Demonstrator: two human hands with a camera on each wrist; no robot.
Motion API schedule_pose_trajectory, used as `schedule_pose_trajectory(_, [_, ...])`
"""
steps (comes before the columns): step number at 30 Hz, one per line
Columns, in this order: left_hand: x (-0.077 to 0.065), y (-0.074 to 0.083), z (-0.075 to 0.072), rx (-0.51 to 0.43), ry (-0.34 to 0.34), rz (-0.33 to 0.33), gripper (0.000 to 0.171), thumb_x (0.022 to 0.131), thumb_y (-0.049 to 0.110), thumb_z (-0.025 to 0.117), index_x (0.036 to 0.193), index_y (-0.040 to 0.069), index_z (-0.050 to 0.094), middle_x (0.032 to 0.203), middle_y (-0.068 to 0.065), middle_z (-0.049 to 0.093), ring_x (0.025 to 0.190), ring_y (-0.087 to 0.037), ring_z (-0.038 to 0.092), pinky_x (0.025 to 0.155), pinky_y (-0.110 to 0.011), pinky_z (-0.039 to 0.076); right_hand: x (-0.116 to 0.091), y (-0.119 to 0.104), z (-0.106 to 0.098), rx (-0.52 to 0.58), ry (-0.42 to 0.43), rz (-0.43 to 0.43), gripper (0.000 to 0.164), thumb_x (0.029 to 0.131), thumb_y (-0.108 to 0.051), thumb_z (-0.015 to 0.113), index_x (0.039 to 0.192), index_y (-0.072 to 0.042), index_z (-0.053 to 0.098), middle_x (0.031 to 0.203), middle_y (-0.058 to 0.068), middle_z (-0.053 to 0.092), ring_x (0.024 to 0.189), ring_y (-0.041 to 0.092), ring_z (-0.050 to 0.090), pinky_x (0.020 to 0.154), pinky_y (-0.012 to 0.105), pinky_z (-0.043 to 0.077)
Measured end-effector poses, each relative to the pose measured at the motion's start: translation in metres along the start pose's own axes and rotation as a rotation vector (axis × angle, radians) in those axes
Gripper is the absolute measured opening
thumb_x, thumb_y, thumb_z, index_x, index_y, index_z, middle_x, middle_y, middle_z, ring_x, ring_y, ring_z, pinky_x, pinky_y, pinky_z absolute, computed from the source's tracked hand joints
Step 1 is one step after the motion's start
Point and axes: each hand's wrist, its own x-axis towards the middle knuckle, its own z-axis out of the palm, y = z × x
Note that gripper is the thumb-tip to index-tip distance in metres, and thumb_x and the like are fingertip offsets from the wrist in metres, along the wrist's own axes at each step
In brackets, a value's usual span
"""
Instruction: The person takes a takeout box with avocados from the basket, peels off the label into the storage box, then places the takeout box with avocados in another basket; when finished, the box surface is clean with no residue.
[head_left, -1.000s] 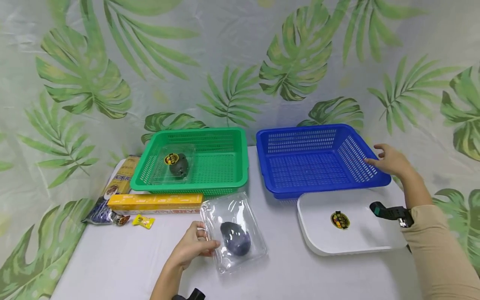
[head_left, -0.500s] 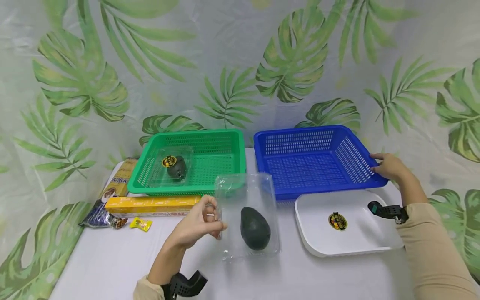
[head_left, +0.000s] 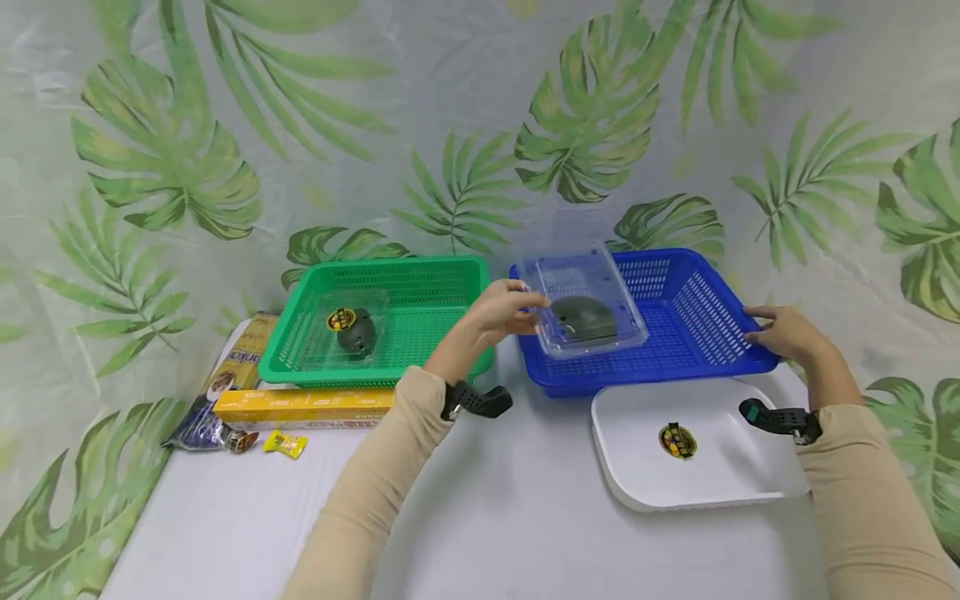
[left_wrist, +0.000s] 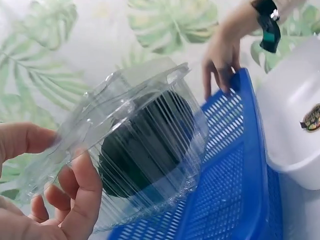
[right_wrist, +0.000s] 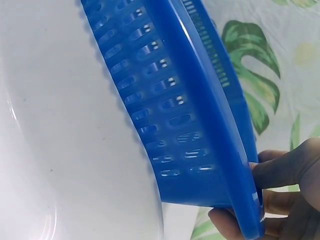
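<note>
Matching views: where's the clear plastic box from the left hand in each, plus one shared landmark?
Head: just right of centre, mid-height; the clear plastic box is tilted over the left part of the blue basket, its left edge in the left hand.
Left wrist: left to centre, large; fingers pinch its edge at far left.
Right wrist: not in it.
Shared landmark: the blue basket, lower centre to right in left wrist, top to lower right in right wrist.

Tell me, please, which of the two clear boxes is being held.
The clear box over the blue basket: the left hand pinches its edge, while the other box lies untouched in the green basket.
</note>
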Motion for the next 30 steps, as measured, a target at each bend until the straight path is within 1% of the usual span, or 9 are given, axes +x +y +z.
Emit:
schedule_pose_trajectory(3, [0.031, -0.001, 0.02, 0.026, 0.023, -0.048, 0.05, 0.083, -0.002, 0.066, 0.129, 0.002, 0.047, 0.146, -0.012, 0.034, 0.06, -0.017, 0.051, 0.054, -0.027, 0.054, -0.001, -0.001, 0.0, 0.014, -0.004, 0.0, 0.058, 0.09, -0.005, 0.049, 0.137, 0.019, 0.023, 0.107, 0.048, 0.045, 0.068, 0.024, 0.064, 0.06, 0.037, 0.056])
schedule_pose_trajectory(8, [0.069, -0.016, 0.048, 0.103, 0.085, -0.073, 0.054, 0.078, -0.003, 0.069, 0.128, -0.001, 0.047, 0.143, -0.013, 0.039, 0.054, -0.017, 0.049, 0.052, -0.027, 0.054, -0.003, 0.0, 0.001, 0.02, -0.004, 0.006, 0.059, 0.09, -0.004, 0.05, 0.136, 0.019, 0.023, 0.105, 0.047, 0.047, 0.065, 0.022, 0.063, 0.058, 0.036, 0.056])
schedule_pose_trajectory(10, [0.079, -0.023, 0.057, 0.134, 0.107, -0.078, 0.078, 0.078, -0.002, 0.069, 0.144, 0.003, 0.029, 0.14, -0.015, 0.04, 0.053, -0.017, 0.048, 0.052, -0.028, 0.054, -0.002, 0.0, 0.001, 0.022, -0.005, 0.011, 0.059, 0.09, -0.004, 0.05, 0.137, 0.019, 0.023, 0.105, 0.046, 0.047, 0.065, 0.022, 0.063, 0.058, 0.035, 0.056])
schedule_pose_trajectory(15, [0.095, -0.038, 0.083, 0.27, 0.272, -0.1, 0.069, 0.078, 0.004, 0.074, 0.138, 0.002, 0.039, 0.127, -0.014, 0.048, 0.051, -0.018, 0.049, 0.057, -0.029, 0.056, 0.0, -0.001, 0.001, 0.039, -0.014, 0.022, 0.059, 0.091, -0.005, 0.049, 0.138, 0.018, 0.021, 0.108, 0.047, 0.045, 0.067, 0.022, 0.063, 0.061, 0.037, 0.057])
schedule_pose_trajectory(20, [0.099, -0.043, 0.115, 0.613, 0.408, -0.058, 0.075, 0.073, 0.018, 0.082, 0.135, 0.004, 0.043, 0.111, -0.01, 0.064, 0.064, -0.019, 0.066, 0.063, -0.028, 0.057, 0.002, -0.001, 0.0, 0.023, -0.015, 0.011, 0.059, 0.091, -0.005, 0.049, 0.138, 0.018, 0.021, 0.111, 0.049, 0.042, 0.068, 0.024, 0.064, 0.061, 0.038, 0.057])
schedule_pose_trajectory(22, [0.097, -0.046, 0.127, 0.824, 0.41, -0.005, 0.062, 0.071, 0.024, 0.083, 0.122, 0.004, 0.054, 0.098, -0.007, 0.068, 0.075, -0.018, 0.068, 0.063, -0.026, 0.056, 0.002, 0.0, 0.0, 0.015, -0.01, 0.005, 0.059, 0.091, -0.005, 0.049, 0.138, 0.018, 0.022, 0.112, 0.05, 0.042, 0.069, 0.025, 0.064, 0.061, 0.038, 0.057])
schedule_pose_trajectory(26, [0.095, -0.06, 0.147, 1.1, 0.379, 0.095, 0.025, 0.075, 0.031, 0.079, 0.085, 0.011, 0.066, 0.092, 0.0, 0.065, 0.094, -0.015, 0.06, 0.064, -0.023, 0.051, 0.001, 0.002, 0.0, 0.01, -0.008, -0.012, 0.059, 0.091, -0.005, 0.049, 0.137, 0.018, 0.022, 0.113, 0.05, 0.041, 0.073, 0.029, 0.064, 0.062, 0.039, 0.057])
schedule_pose_trajectory(28, [0.095, -0.068, 0.152, 1.125, 0.32, 0.131, 0.022, 0.08, 0.03, 0.075, 0.083, 0.011, 0.066, 0.095, 0.0, 0.064, 0.097, -0.015, 0.058, 0.068, -0.023, 0.051, 0.001, 0.003, 0.0, 0.008, -0.009, -0.018, 0.059, 0.091, -0.005, 0.05, 0.138, 0.018, 0.021, 0.114, 0.051, 0.041, 0.074, 0.03, 0.064, 0.063, 0.039, 0.057])
schedule_pose_trajectory(30, [0.094, -0.073, 0.153, 1.105, 0.217, 0.154, 0.027, 0.084, 0.031, 0.071, 0.099, 0.008, 0.067, 0.109, 0.0, 0.063, 0.107, -0.016, 0.056, 0.077, -0.023, 0.051, 0.001, 0.003, 0.001, 0.005, -0.007, -0.027, 0.059, 0.091, -0.005, 0.05, 0.137, 0.019, 0.021, 0.114, 0.051, 0.041, 0.076, 0.033, 0.064, 0.063, 0.04, 0.057])
